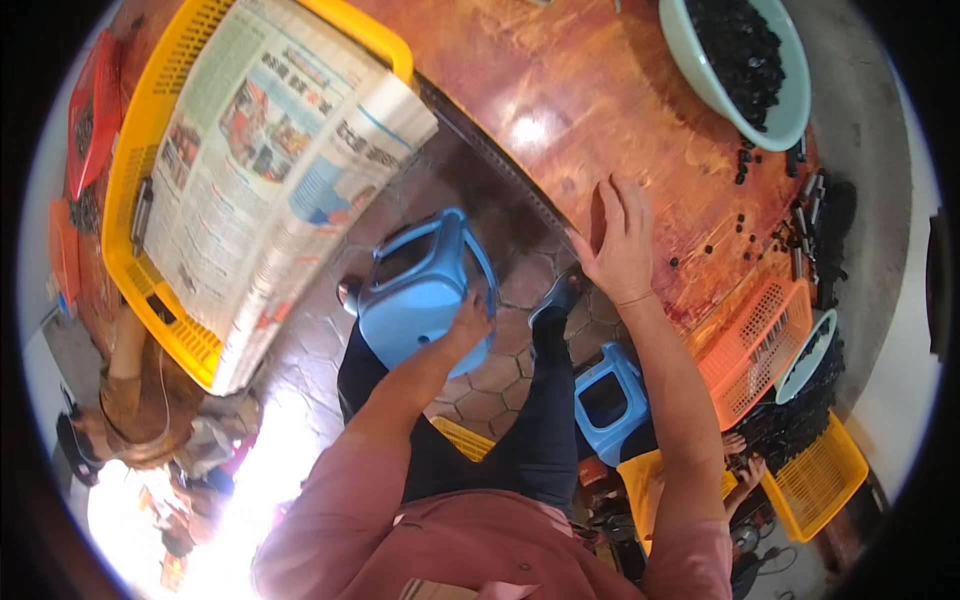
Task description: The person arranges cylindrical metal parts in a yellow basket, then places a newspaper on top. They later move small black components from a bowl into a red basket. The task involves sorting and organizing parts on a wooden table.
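Note:
My left hand [472, 322] grips the side of a blue plastic stool [409, 319] in front of my legs. The stool's round-cornered seat and its open leg frame both show. My left fingertips are partly hidden at its edge. My right hand [622, 244] rests on the edge of a reddish-brown table [480, 45], thumb apart from the fingers, holding nothing. Beyond the stool, at upper left, a yellow plastic basket [120, 195] holds folded newspaper [240, 172] that sticks out over its side.
A pale green basin [679, 45] of small black parts stands on the table, with loose black pieces [709, 249] near it. An orange basket [750, 360] sits at right. Another blue stool [611, 397] stands beside my leg. Other people work at left [142, 405] and lower right [746, 476].

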The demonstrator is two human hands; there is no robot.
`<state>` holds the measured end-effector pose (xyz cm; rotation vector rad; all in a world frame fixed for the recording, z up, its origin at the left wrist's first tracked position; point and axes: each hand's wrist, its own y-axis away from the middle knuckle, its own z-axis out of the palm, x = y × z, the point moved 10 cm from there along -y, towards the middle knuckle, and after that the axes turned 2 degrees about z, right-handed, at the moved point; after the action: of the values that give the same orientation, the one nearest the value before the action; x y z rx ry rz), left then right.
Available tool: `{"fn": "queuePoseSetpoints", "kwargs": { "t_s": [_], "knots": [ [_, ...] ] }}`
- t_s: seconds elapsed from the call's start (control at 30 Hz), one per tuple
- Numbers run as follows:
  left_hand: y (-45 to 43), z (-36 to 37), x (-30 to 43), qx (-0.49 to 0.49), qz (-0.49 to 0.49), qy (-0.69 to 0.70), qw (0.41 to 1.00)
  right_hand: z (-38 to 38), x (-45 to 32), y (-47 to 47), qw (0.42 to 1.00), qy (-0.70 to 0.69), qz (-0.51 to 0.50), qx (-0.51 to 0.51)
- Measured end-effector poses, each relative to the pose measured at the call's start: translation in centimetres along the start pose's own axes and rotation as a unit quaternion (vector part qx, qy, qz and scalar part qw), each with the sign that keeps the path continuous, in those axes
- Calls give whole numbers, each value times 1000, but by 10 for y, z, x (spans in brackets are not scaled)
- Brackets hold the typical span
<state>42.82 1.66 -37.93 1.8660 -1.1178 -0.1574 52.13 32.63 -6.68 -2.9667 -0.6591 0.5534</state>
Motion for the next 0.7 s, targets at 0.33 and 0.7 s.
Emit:
{"fn": "queuePoseSetpoints", "kwargs": {
  "t_s": [0.33,0.7],
  "knots": [
    [-28,-24,-3,-48,45,89,994,-5,3,0,1000,-24,3,4],
    [-68,-77,15,68,6,90,994,-4,-3,9,998,-46,-38,33]
  ]
}}
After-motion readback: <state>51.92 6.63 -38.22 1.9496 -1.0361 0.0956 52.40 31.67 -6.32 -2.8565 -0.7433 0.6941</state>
